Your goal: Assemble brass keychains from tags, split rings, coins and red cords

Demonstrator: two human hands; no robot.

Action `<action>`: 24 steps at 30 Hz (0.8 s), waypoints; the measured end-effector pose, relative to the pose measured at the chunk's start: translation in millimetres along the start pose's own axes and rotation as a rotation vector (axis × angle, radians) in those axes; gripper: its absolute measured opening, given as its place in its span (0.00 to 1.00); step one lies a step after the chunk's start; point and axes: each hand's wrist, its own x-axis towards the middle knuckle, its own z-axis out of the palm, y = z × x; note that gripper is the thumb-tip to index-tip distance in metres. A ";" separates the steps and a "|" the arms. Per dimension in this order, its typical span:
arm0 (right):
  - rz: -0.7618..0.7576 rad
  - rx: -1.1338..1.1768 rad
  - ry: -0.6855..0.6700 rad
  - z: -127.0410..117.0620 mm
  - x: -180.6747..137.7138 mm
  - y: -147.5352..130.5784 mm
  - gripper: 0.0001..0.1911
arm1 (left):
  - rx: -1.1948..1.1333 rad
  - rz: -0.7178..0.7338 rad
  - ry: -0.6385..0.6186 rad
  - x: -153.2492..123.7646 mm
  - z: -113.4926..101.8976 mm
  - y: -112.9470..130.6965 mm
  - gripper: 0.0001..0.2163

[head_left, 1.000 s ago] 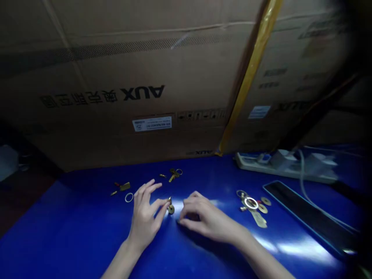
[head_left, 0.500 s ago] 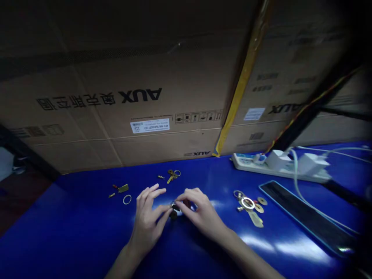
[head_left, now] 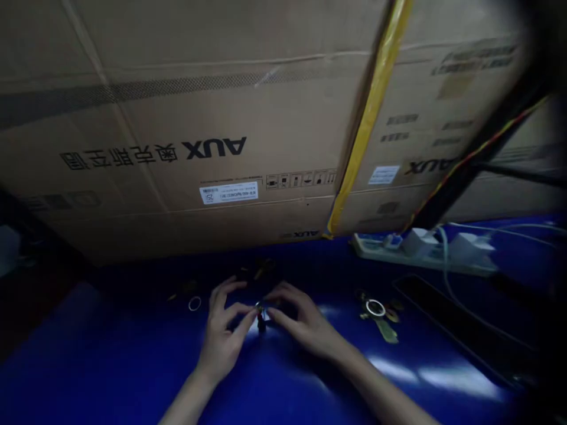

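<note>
Leave the loose ring (head_left: 190,305) where it lies on the blue table (head_left: 110,366), just left of your left hand (head_left: 222,339), so your sleeve-free wrist can rest low and steady. That hand has thumb and forefinger pinched together on the little charm (head_left: 261,320), the other fingers raised and spread clear; hold that pinch light but firm, and leave those fingers up so they don't hide the work. The charm hangs between your two hands, just above or touching the table, I can't tell which; its red and dark parts are too dim to make out fully, so more light would help. Your right hand (head_left: 308,323) has thumb and forefinger curved close to the charm, slightly apart; whether they grip anything is not clear. Let the left do the holding and the right make the small adjustments, since such a slight piece could easily slip or twist. Farther right, mind your forearm near the bunch of metal pieces (head_left: 386,329).
</note>
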 end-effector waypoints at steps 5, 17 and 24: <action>0.067 0.141 -0.218 7.9 -3.2 -3.3 0.12 | -0.171 -0.085 -0.087 0.8 1.2 1.7 0.07; -0.041 -0.820 -0.390 16.2 -12.8 -8.1 0.09 | -0.031 -0.064 -0.415 0.9 0.6 8.2 0.14; 0.091 0.056 -0.307 28.9 -16.3 -25.6 0.14 | -0.415 -0.463 -0.137 2.3 2.6 7.6 0.15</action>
